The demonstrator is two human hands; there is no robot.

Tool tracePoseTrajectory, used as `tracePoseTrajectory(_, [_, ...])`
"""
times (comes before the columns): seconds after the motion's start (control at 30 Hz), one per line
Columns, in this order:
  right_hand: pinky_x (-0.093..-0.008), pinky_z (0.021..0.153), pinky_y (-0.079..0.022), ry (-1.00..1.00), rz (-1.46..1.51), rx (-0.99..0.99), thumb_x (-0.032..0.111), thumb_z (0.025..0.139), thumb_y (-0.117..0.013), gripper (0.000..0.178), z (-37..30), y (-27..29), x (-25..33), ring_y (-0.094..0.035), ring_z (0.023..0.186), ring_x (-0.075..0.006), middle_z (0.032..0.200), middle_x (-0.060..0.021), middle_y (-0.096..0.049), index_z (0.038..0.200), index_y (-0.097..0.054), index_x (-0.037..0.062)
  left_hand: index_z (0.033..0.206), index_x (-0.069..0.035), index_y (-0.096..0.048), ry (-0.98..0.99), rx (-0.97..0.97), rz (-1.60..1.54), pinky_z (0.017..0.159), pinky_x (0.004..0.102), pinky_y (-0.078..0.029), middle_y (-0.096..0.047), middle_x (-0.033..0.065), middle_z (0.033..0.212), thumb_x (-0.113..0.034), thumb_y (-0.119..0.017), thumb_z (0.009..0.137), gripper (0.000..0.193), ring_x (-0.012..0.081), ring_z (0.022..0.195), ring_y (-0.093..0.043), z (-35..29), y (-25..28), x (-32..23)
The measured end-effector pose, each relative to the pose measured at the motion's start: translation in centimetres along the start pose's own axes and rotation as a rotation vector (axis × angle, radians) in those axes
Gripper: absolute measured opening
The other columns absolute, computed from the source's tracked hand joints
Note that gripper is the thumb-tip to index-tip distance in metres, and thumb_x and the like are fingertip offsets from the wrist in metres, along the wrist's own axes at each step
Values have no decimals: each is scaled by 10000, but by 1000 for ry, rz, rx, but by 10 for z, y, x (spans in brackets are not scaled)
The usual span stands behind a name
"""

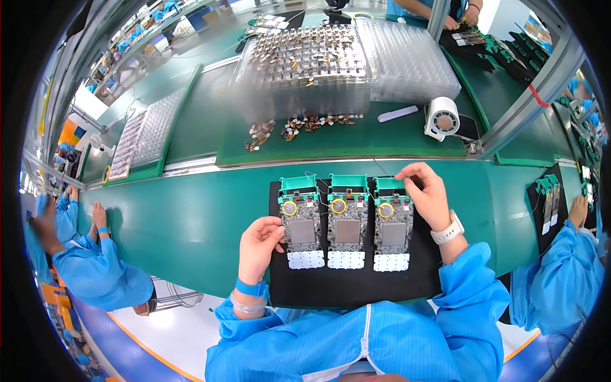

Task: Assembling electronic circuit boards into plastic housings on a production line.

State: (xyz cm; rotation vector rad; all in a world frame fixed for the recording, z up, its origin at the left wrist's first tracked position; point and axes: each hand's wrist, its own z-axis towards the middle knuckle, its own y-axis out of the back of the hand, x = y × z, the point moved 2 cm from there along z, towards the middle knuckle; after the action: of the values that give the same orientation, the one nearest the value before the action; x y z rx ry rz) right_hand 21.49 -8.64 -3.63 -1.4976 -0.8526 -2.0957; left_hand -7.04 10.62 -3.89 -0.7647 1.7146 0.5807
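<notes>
Three grey circuit boards [347, 219] lie side by side on a black mat [356, 286]. Each has a green plastic frame at its far end, a round yellow-rimmed part, a square metal shield and a white dotted strip at the near end. My left hand [258, 247] is at the left edge of the left board [301, 223], fingers curled in; whatever lies between them is hidden. With thumb and index finger, my right hand [429, 196] pinches at the far right corner of the green plastic frame [386, 184] on the right board [393, 223]. Thin wires run near the frames.
Beyond the green bench, clear trays [305, 57] of small parts stand beside stacked empty trays [407, 60]. Loose parts [318, 125], a white stick [398, 114] and a small white fan [442, 119] lie nearer. Co-workers sit left and right; another's hands [461, 19] work opposite.
</notes>
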Motion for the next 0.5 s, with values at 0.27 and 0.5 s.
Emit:
tracePoseTrajectory(0.27, [-296, 821, -459, -11, -137, -58, 95, 861, -603, 195, -18, 11, 13, -577, 937, -189, 1038, -99, -605, 1030, -575, 0, 966, -6, -618, -70, -224, 210, 477, 204, -456, -646, 55, 771, -109, -616, 878, 135, 81, 614, -566, 8, 30, 3])
tracePoseTrajectory(0.5, [-399, 906, -431, 248, -557, -62, 54, 779, -645, 201, -74, 33, 87, -537, 1050, -331, 1098, -152, -577, 967, -582, 21, 889, 43, -601, 12, 47, 343, 498, 253, -504, -616, 77, 691, -76, -574, 894, 122, 128, 562, -594, 41, -2, 4])
